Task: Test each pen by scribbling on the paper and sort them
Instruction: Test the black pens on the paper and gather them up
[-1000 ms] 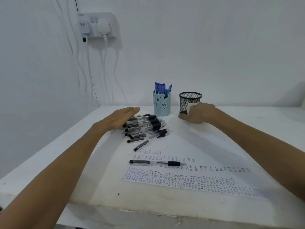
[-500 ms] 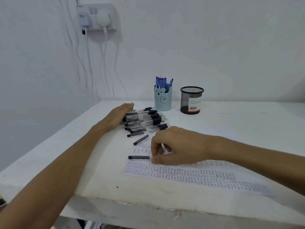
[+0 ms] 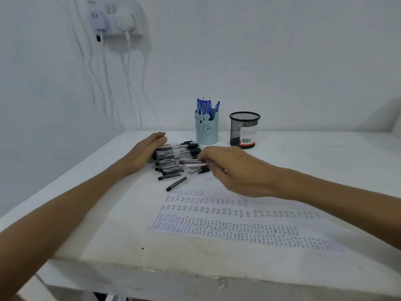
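Pens (image 3: 171, 153) with clear barrels and black caps lie heaped side by side on the white table (image 3: 152, 272), towards its far left corner, with their caps pointing right. The left hand (image 3: 147, 152) rests against the left end of the heap with its fingers straight and held together, touching the barrels without gripping any of them. The right hand (image 3: 236, 170) hovers at the right end of the heap. Its fingers are curled and pinch a single pen (image 3: 192, 162), held roughly level just above the others, though that pen is blurred. Two stray pens lie a little apart on the near side of the heap, a short one (image 3: 169, 176) and an angled one (image 3: 176, 183) nearer the paper (image 3: 217, 230). The paper lies flat across the middle of the table, reaching towards the near edge. It is covered in rows of small handwriting, and its own edges are hard to make out against the white top. By the far edge stand two holders just beside each other. The left is a pale blue cup (image 3: 206, 132) with a bear face, full of blue pens (image 3: 205, 105). The right is a black mesh cup (image 3: 244, 129) with a label on it. On the wall above the far left corner is a socket block (image 3: 117, 18) with plugs in it and white cables (image 3: 128, 83) hanging down.
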